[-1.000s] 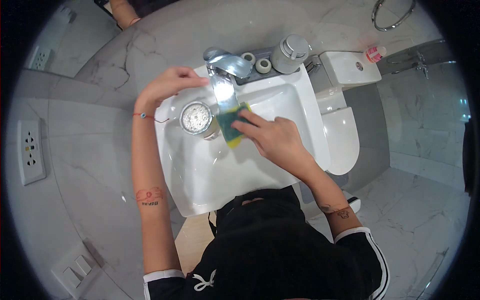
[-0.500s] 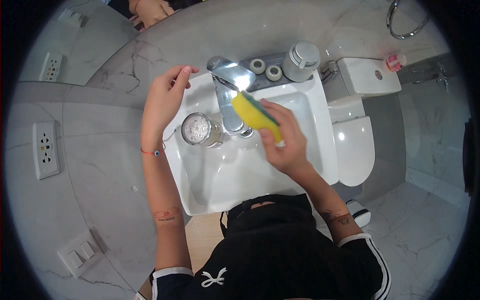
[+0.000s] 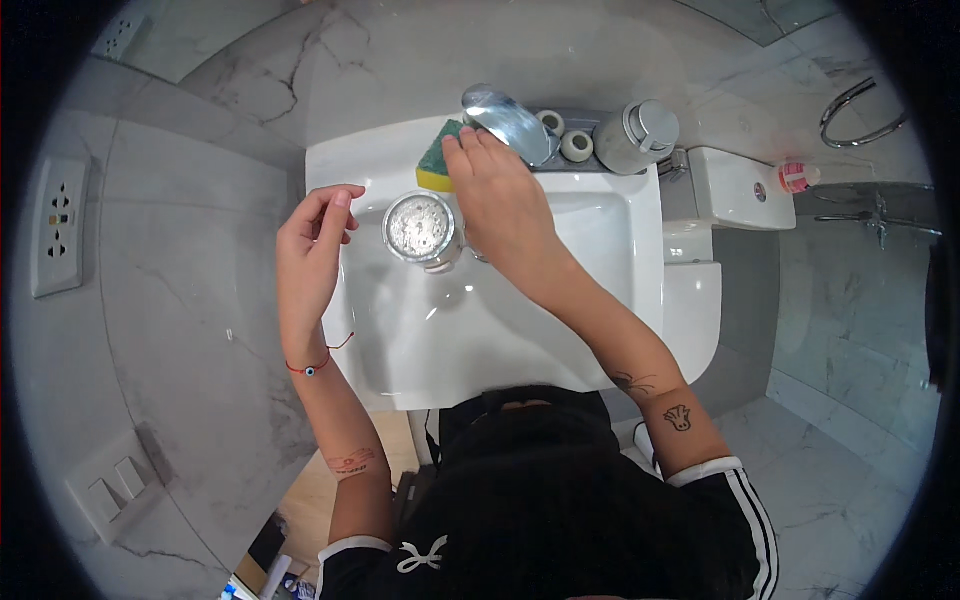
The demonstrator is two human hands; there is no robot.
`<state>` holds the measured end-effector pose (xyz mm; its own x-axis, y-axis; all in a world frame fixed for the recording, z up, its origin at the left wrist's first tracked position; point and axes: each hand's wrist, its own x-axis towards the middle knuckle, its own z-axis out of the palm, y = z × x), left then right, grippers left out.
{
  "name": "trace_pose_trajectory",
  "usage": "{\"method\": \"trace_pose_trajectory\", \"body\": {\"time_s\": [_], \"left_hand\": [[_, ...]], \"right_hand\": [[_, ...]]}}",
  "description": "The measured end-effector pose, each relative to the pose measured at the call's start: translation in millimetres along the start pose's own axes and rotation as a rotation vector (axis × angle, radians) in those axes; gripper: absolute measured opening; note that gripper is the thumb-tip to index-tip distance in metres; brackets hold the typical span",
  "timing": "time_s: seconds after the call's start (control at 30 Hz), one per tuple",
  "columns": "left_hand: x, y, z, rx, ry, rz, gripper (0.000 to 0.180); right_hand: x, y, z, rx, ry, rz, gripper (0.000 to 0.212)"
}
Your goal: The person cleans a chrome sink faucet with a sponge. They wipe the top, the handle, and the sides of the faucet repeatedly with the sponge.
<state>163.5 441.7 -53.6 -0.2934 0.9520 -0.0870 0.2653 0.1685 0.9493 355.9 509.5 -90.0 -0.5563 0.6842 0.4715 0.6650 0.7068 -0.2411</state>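
My right hand (image 3: pixel 503 200) reaches over the back of the washbasin (image 3: pixel 480 340), its fingers on the right end of a kitchen sponge (image 3: pixel 436 165). The sponge lies green side up, yellow underneath, on the rim left of the faucet (image 3: pixel 510 125). Just in front of it stands a clear glass (image 3: pixel 419 229) with foamy liquid up to its top. My left hand (image 3: pixel 318 235) hovers by the basin's left edge, fingers loosely bent and apart, holding nothing. Part of the faucet is hidden behind my right hand.
Two small round holders (image 3: pixel 577 146) and a grey soap dispenser (image 3: pixel 636 137) stand on a dark tray behind the basin. To the right is a toilet (image 3: pixel 692 300) with a pink-and-white container (image 3: pixel 798 178) on its tank. A marbled wall (image 3: pixel 210 250) runs along the left.
My right hand has carried the sponge left and back, from over the basin to the rim beside the faucet. My left hand stays near the left edge, and the whole view has shifted.
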Motion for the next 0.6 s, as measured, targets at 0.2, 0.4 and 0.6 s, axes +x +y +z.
{"method": "trace_pose_trajectory", "body": {"time_s": [0.2,0.4,0.6], "left_hand": [[-14,-14,-11,-0.036,0.028,-0.056,0.025],[-10,-7,-3,-0.104,0.046,0.029,0.022],[-38,23,9,-0.021,-0.069,0.058,0.018]], "right_hand": [[-32,-3,-32,0.215,-0.120,0.103,0.040],[-82,-17,-59,0.474,-0.416,0.273,0.045],[-133,-12,-65,0.623,-0.522,0.686,0.033]]}}
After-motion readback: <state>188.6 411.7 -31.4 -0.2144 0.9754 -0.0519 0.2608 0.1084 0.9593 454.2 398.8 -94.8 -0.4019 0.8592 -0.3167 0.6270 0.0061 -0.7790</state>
